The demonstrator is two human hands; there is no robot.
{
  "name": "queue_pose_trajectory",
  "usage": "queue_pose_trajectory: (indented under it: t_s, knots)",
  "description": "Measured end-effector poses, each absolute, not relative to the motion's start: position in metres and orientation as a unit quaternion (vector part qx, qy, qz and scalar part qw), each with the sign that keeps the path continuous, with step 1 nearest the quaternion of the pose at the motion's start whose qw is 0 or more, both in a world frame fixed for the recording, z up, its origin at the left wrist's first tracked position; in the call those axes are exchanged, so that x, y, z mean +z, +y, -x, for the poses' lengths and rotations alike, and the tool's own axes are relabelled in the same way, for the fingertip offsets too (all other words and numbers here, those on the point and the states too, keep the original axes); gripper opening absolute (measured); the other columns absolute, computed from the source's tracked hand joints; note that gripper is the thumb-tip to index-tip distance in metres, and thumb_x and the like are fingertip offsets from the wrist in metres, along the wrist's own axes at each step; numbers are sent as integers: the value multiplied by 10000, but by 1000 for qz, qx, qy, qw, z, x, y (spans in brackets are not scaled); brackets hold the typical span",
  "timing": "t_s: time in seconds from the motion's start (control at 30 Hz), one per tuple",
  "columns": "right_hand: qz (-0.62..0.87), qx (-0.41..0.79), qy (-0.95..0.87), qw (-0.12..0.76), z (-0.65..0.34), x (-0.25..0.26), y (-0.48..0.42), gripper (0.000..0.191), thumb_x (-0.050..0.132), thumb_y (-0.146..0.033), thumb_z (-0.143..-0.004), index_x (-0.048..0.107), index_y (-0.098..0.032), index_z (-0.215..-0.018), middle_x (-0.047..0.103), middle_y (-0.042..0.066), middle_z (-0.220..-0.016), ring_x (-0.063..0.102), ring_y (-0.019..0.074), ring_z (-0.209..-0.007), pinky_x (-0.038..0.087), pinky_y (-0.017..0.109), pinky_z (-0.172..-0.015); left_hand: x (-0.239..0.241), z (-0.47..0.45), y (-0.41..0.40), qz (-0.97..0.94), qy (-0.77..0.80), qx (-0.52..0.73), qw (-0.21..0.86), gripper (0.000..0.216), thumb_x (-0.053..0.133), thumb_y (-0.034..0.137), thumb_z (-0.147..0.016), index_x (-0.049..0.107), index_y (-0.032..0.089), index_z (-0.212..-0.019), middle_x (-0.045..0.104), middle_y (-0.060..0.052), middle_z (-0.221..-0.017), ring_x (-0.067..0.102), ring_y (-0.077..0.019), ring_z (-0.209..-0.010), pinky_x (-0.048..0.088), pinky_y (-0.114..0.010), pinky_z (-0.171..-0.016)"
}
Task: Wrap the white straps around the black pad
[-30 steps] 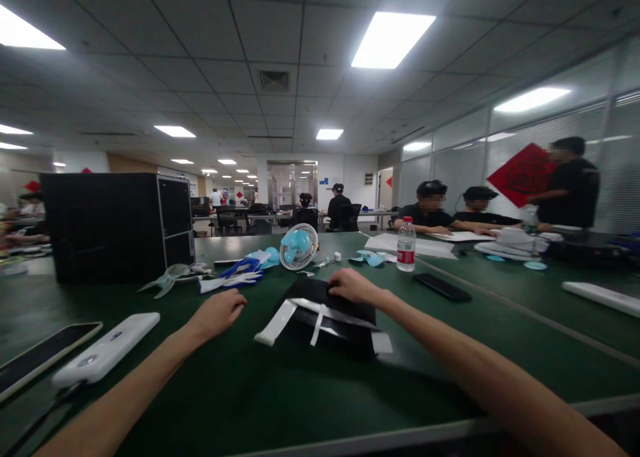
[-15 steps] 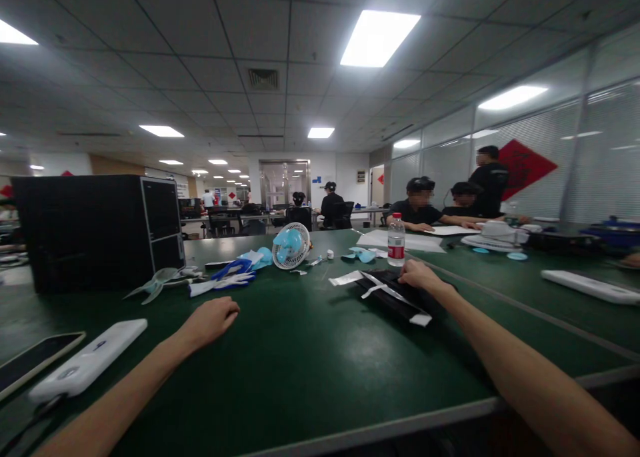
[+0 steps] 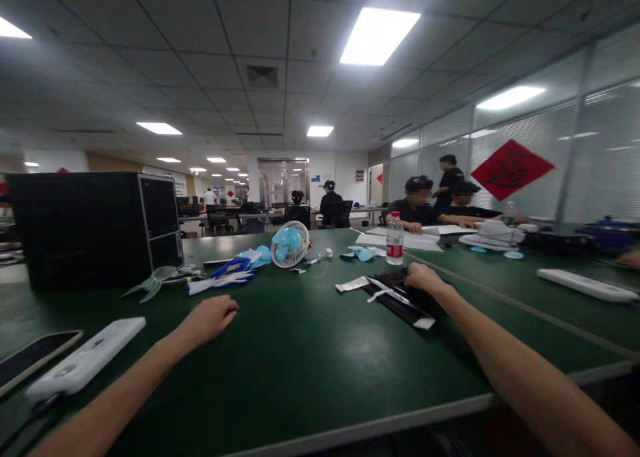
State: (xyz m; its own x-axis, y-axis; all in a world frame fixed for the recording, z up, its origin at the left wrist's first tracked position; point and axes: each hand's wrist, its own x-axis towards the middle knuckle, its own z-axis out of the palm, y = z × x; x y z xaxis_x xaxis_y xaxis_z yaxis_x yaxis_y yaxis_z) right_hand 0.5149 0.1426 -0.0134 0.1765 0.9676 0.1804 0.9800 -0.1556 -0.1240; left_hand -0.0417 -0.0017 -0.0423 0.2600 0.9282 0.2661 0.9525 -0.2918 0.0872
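Observation:
My right hand (image 3: 424, 277) rests curled on the far edge of a flat black item with white strips (image 3: 395, 296), which lies on the green table (image 3: 320, 357) to the right of centre. A water bottle (image 3: 395, 238) stands just behind it. My left hand (image 3: 210, 317) lies loosely curled on the table at the left, holding nothing. A white power bank (image 3: 85, 365) and a phone (image 3: 30, 358) lie to its left.
A black box (image 3: 95, 227) stands at the back left. A small blue fan (image 3: 290, 244), blue-and-white gloves (image 3: 225, 276) and loose fan blades (image 3: 160, 278) lie behind my hands. Several people sit at the far right with papers (image 3: 405, 240). A white bar (image 3: 585, 285) lies right.
My right hand has slid the black item from the table's middle out to the right and farther away. My left hand has stayed put. A standing person at the right walked off leftward.

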Motion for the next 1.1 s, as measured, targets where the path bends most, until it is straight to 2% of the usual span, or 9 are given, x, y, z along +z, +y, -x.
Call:
queue_pose_trajectory:
  t_s: [0.1, 0.2, 0.33, 0.5, 0.63, 0.77, 0.97, 1.1]
  knots:
    - [763, -30, -638, 97, -515, -10, 139, 224, 634, -207, -674, 692, -136, -879, 672, 155, -1002, 638, 263, -931, 461, 278, -682, -44, 42, 0, 793, -594, -132, 39, 347, 410, 392, -862, 668, 223, -1021, 654, -53, -1029, 611, -200, -956, 468, -340, -871]
    - [757, -41, -645, 96, -513, -1, 131, 220, 625, -300, -730, 687, -147, -876, 673, 153, -1005, 636, 267, -950, 463, 290, -710, -44, 41, 0, 793, -595, -127, 35, 335, 416, 384, -862, 664, 233, -1027, 654, -52, -1043, 607, -202, -978, 460, -335, -884]
    - [756, -59, -643, 107, -510, 7, 111, 350, 575, -475, -778, 681, -150, -854, 673, 173, -973, 633, 291, -961, 467, 329, -743, -44, 38, -3, 798, -588, -126, 41, 340, 413, 389, -865, 662, 228, -1032, 653, -53, -1029, 613, -199, -955, 466, -331, -863]
    - [764, 23, -638, 96, -509, -3, 79, 469, 492, -584, -792, 650, -150, -713, 681, 172, -806, 663, 288, -775, 476, 333, -621, -42, 31, -7, 798, -589, -125, 36, 338, 413, 385, -864, 663, 227, -1027, 649, -53, -1040, 610, -204, -960, 467, -339, -864]
    - [749, 99, -647, 99, -507, -15, 65, 428, 516, -542, -796, 613, -153, -645, 677, 128, -699, 650, 225, -614, 462, 291, -525, -40, 24, -10, 799, -588, -119, 28, 341, 412, 378, -862, 660, 220, -1037, 647, -56, -1039, 611, -201, -952, 472, -335, -856]
    - [727, 132, -664, 115, -506, -21, 65, 302, 611, -430, -752, 605, -154, -629, 681, 98, -685, 633, 184, -580, 437, 244, -474, -40, 22, -10, 803, -582, -122, 27, 342, 404, 375, -865, 657, 218, -1034, 646, -53, -1030, 613, -193, -938, 476, -328, -846]
    - [736, 113, -659, 105, -506, -18, 58, 423, 601, -540, -723, 588, -154, -550, 653, 98, -603, 612, 189, -535, 432, 261, -476, -40, 24, -10, 802, -584, -118, 41, 340, 414, 369, -855, 662, 216, -1030, 647, -59, -1028, 614, -197, -934, 471, -329, -850]
    - [738, 121, -657, 100, -500, -15, 49, 308, 650, -441, -699, 606, -157, -587, 660, 84, -625, 625, 189, -566, 430, 252, -481, -41, 24, -9, 803, -581, -124, 37, 343, 414, 376, -853, 662, 219, -1029, 648, -55, -1030, 614, -199, -937, 470, -330, -853]
